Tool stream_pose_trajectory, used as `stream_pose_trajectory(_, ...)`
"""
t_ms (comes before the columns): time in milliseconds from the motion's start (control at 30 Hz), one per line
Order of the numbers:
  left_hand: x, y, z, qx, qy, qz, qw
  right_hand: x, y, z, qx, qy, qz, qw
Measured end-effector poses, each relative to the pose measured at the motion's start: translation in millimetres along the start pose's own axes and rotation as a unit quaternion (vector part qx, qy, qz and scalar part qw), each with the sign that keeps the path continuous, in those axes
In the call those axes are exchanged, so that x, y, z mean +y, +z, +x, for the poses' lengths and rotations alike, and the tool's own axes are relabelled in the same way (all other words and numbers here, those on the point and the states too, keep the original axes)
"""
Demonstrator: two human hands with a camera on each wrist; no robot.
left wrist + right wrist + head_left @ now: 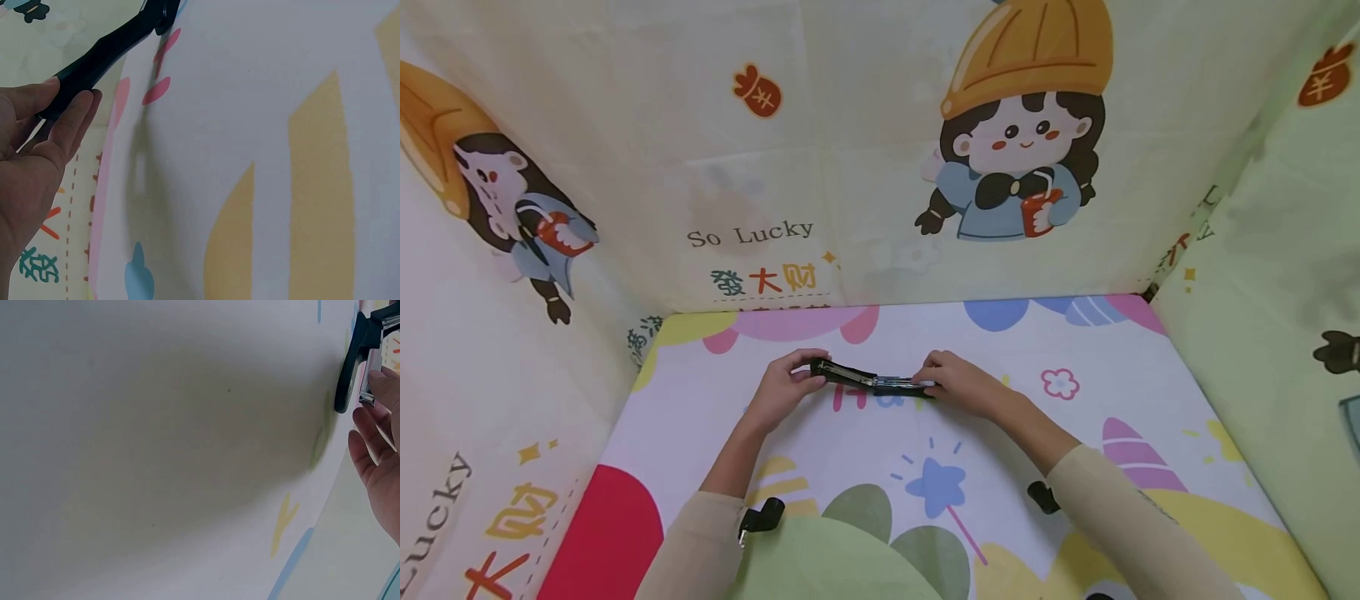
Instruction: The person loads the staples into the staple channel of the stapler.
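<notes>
A black stapler (874, 384) is folded wide open above the table, its metal inside facing up in the head view. My left hand (784, 387) pinches the end of one arm between thumb and fingers; the left wrist view shows that dark arm (94, 65) running up from the fingertips. At the other end my right hand (958, 382) has its thumb and fingers on the metal staple channel (371, 378). Beside that channel, the black base (350, 369) stands slightly apart in the right wrist view. Most of the right palm is cut off by the frame edge there.
A printed cloth with cartoon shapes covers the table (1000, 467). Cloth walls (865, 167) enclose it at the back and both sides. Black wrist cameras (763, 516) sit by both sleeves. Shadows of hands and stapler fall on the cloth.
</notes>
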State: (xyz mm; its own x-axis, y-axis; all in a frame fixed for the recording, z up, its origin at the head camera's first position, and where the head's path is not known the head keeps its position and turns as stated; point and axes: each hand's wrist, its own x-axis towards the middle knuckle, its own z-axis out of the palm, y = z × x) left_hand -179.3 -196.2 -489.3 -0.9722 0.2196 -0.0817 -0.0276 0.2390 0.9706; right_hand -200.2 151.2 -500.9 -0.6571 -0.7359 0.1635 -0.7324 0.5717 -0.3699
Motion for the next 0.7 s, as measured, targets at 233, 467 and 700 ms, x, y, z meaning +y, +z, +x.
stream_pose_trajectory(233,-0.6,1.6,-2.4,0.0,0.002,0.003,1.0,3.6,1.5,-6.8,-0.002,-0.006,0.005,1.0)
stream_pose_trajectory(467,-0.9,2.0,-2.5,-0.001,-0.001,-0.003,1.0,5.1,-1.2,-14.7,-0.003,0.031,0.014,0.9994)
stream_pose_trajectory(700,3.3,1.9,-1.0,0.002,-0.002,0.002,1.0,11.0,-1.8,-21.9,0.002,0.127,0.036,0.9913)
